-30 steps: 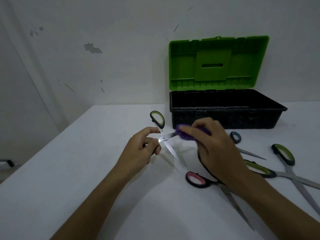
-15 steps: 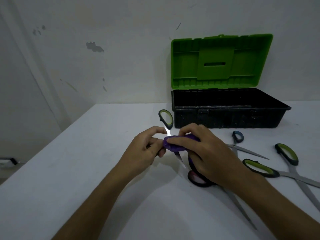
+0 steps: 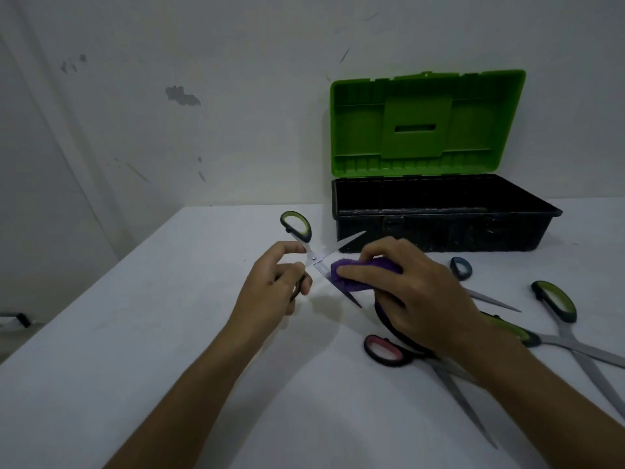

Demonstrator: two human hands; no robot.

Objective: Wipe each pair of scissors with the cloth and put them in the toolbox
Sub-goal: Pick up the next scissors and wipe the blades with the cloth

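Since the earlier frame, the right hand (image 3: 416,296), clamped on the cloth (image 3: 358,270), has slid down one blade of the open scissors (image 3: 316,257) pinched by the left hand (image 3: 274,286) before the toolbox (image 3: 439,228), so wiping continues.

The white bench (image 3: 135,333) carries the open toolbox (image 3: 439,228) beyond the hands and three scissors (image 3: 568,319) to their right.
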